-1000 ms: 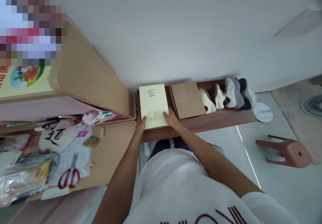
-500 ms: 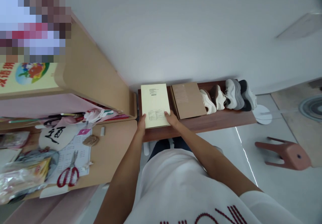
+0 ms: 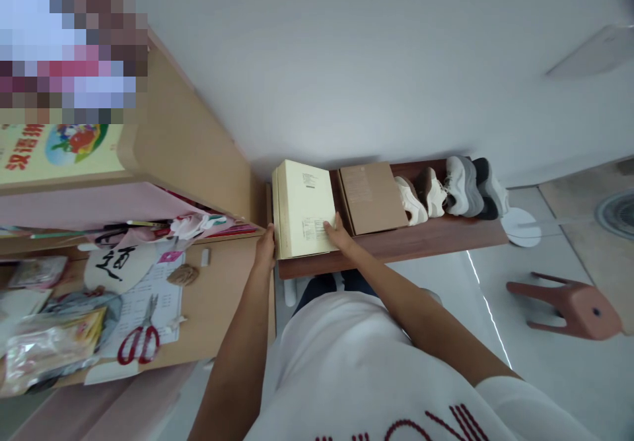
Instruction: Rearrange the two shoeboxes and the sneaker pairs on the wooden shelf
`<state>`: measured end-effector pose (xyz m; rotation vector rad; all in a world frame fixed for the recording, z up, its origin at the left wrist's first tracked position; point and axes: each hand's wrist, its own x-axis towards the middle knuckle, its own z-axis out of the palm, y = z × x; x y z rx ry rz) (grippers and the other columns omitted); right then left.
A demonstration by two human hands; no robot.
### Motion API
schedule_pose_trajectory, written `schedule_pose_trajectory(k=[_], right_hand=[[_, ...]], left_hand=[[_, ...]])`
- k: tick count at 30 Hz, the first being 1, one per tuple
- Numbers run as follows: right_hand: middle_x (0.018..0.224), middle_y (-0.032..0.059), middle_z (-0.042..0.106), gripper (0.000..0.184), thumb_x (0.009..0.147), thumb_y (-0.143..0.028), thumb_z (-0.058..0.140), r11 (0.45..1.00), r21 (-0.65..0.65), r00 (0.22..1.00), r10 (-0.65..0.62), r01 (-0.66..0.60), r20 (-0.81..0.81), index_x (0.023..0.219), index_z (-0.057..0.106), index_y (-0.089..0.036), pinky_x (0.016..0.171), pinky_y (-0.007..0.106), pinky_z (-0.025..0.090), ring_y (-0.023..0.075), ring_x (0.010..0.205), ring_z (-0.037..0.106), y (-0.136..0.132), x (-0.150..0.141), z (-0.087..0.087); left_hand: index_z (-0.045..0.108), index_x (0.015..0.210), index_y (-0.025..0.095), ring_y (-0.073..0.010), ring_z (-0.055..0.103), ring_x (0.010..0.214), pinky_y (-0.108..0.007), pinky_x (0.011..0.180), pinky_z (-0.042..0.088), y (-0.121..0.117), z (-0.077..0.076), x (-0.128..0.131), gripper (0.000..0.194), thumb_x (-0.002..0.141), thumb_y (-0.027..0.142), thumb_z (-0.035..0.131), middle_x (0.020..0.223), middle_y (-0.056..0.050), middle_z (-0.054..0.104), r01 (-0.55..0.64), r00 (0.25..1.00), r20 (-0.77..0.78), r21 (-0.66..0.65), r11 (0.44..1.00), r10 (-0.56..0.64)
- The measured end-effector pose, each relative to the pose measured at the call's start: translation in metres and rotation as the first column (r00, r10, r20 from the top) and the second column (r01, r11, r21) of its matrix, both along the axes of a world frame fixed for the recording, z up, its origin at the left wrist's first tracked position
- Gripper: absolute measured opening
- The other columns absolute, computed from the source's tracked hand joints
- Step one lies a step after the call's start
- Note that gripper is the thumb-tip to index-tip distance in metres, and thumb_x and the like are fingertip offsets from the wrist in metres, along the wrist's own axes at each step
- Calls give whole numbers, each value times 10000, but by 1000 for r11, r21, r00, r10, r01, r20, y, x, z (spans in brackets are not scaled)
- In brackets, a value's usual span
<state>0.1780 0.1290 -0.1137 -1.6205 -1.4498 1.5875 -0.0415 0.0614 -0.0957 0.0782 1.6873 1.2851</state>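
A pale yellow cardboard box (image 3: 308, 197) with small printed text sits at the left end of a dark red-brown wooden bench (image 3: 436, 233). It is tilted, its left side wall showing and its left edge raised. My left hand (image 3: 265, 245) grips the box at its lower left side, fingers mostly hidden. My right hand (image 3: 339, 234) holds the near right corner, thumb on top of the lid and the other fingers out of sight. Just right of it lies a brown cardboard box (image 3: 374, 197), apart from my hand.
Several shoes (image 3: 460, 187) stand in a row along the bench's right part. At left, a desk (image 3: 212, 282) bears red-handled scissors (image 3: 140, 343), papers and plastic bags. A pink-brown stool (image 3: 587, 309) is on the floor at right. The wall runs behind the bench.
The yellow box has gone from lying flat to tilted, its left side lifted. My left hand has moved left and outward along with that side; my right hand keeps its hold.
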Motion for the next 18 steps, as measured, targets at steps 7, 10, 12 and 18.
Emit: schedule_pose_trajectory(k=[7,10,12,18], right_hand=[[1694,157,131,911,941,-685,405,996,-81,987,49,-37,154,1622,146,-137,1271,499,103,280,1578,40,0,-11,13],[1702,162,52,901,943,-692,400,996,-82,983,57,-44,174,1617,177,-137,1267,521,48,293,1574,-37,1,-16,22],[1706,143,22,899,944,-705,379,994,-94,984,68,-53,165,1621,167,-153,1266,519,10,283,1570,-81,1,-21,29],[1709,93,45,982,911,-802,333,985,-115,992,127,-127,-1,1635,99,-181,1273,483,26,237,1577,-49,-3,-30,52]], left_hand=[[690,1180,173,-249,728,1013,-380,897,587,-3,10,6,417,865,446,708,1031,-113,768,114,960,239,133,985,-143],[670,1251,188,-270,721,1060,-414,934,582,-5,15,7,448,900,465,659,1062,-116,769,145,940,292,122,982,-175],[676,1251,176,-292,710,1093,-430,957,577,-5,18,9,464,914,491,625,1070,-124,769,161,926,328,107,981,-188],[665,1280,123,-338,671,1174,-469,1024,544,3,29,22,509,939,487,563,1167,-152,744,180,902,363,174,968,-233]])
